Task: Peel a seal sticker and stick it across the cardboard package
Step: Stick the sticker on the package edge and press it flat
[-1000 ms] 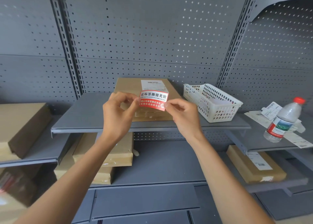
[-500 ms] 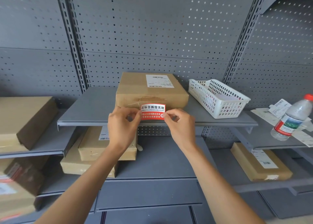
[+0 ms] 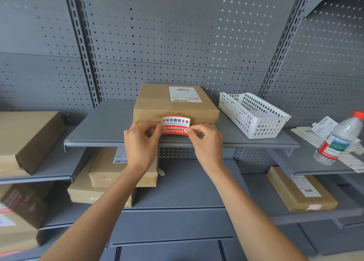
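A flat cardboard package [image 3: 157, 101] with a white shipping label lies on the grey middle shelf [image 3: 106, 126]. A red and white seal sticker [image 3: 175, 125] with Chinese print hangs in front of the package's near side. My left hand [image 3: 140, 142] pinches the sticker's left end and my right hand [image 3: 206, 140] pinches its right end. The sticker's top strip overlaps the package's front face; whether it touches the cardboard I cannot tell.
A white slotted basket [image 3: 254, 114] stands right of the package. A plastic water bottle [image 3: 338, 140] and paper labels lie on the right shelf. More cardboard packages [image 3: 110, 174] fill the lower and left shelves. Perforated grey panels back everything.
Both hands brought the sticker down from above the package's top to in front of its near side. The camera view tilted up slightly.
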### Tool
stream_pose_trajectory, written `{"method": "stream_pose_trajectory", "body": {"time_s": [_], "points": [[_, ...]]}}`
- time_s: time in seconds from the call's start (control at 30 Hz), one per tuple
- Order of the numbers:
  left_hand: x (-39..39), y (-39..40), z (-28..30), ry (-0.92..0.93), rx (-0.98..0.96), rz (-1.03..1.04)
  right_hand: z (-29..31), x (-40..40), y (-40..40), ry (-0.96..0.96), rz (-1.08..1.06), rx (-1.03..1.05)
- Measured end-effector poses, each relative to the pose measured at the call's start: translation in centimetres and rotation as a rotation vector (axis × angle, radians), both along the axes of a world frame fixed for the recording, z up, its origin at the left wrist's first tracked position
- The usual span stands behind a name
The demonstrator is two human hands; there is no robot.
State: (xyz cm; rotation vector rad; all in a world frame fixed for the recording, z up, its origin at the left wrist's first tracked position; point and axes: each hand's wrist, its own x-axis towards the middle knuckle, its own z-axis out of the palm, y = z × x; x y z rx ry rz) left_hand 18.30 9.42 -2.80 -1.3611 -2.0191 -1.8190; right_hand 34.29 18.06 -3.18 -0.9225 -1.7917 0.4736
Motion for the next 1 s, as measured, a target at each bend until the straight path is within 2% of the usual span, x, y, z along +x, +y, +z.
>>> {"method": "stream_pose_trajectory", "body": {"time_s": [0.33,0.57,1.0], "points": [[-0.6,0.7,-0.5,-0.005,0.01,0.003,-0.4,-0.7,0.9,0.006,-0.005,-0.038],[0.0,0.7,-0.3,0.028,0.013,0.088,-0.3,-0.8,0.9,0.001,-0.016,-0.029],[-0.1,1.1,-0.1,-0.038,-0.022,0.084,0.0,-1.5,0.7,-0.006,-0.107,-0.005]]}}
